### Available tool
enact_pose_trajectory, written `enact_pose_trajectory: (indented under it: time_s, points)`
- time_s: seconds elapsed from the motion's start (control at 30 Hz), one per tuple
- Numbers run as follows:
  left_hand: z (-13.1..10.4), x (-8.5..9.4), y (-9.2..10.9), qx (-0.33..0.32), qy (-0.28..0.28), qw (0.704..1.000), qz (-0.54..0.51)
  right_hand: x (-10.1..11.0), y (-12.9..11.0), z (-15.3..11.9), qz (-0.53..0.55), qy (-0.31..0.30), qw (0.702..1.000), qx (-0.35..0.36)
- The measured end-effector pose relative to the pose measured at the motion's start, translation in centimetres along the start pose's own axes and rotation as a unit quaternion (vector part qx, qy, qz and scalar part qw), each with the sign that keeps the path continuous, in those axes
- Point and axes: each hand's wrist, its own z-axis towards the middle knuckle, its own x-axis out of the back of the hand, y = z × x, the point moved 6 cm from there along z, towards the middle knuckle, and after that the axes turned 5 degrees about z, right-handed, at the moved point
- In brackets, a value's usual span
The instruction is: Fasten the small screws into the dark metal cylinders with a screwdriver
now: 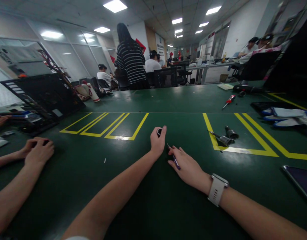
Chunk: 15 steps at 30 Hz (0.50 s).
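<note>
"Tabletop (133, 206), green and taped in yellow: what was closest to its near edge?"

"The right hand (189, 165), thumb and fingers nearly closed, pinching a slim dark tool (176, 162), its tip just beside the left hand (157, 143)."

"And that left hand?"

"Slightly farther in, well short of the far edge, it was curled around a dark round part (158, 132), thumb raised, the grip mostly shut."

"How far had things got?"

"Apparently mid-handling: both pieces were in hand, but the tool's tip stood apart from the round part. What was finished or remained on the part could not be told."

"Beyond them?"

"Toward the right edge, two metal fittings (231, 132) lay close together by yellow tape. Farther on, white-and-blue gloves (284, 115) lay near that edge, and a red-handled screwdriver (230, 99) rested toward the far right corner. Past the far edge stood a person in stripes (132, 61)."
</note>
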Motion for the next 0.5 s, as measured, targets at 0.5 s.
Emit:
enact_pose_trajectory:
  time_s: [0.5]
  points:
    - [-15.7,7.3,8.8,-0.355,-0.252,0.897,0.078,-2.9,-3.8,-10.9,0.010,-0.187,0.977,0.106]
